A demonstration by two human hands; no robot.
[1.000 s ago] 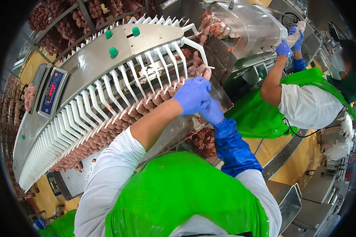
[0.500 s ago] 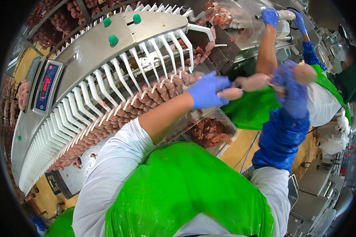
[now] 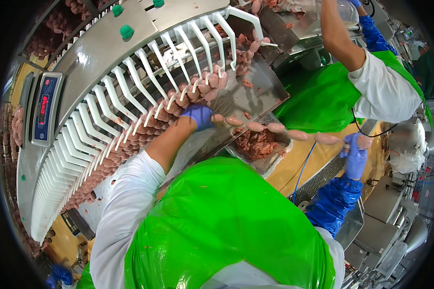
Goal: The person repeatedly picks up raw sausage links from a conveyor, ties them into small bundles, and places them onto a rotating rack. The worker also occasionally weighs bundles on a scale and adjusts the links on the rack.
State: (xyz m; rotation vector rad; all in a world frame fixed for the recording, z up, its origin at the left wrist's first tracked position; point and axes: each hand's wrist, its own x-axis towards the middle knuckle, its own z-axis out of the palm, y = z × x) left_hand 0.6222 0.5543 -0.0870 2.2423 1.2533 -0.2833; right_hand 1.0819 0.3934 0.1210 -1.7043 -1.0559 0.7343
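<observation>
Sausage chain (image 3: 276, 127) stretches between both hands (image 3: 197, 117) (image 3: 356, 158), each clenched on it; display (image 3: 44, 110) glows red.

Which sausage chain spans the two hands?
The single line of links running from the left hand to the right hand; the other chains hang bunched along the white hooks.

White hooks (image 3: 128, 87) crowd the left hand (image 3: 197, 117); the right hand (image 3: 355, 156) has room
</observation>
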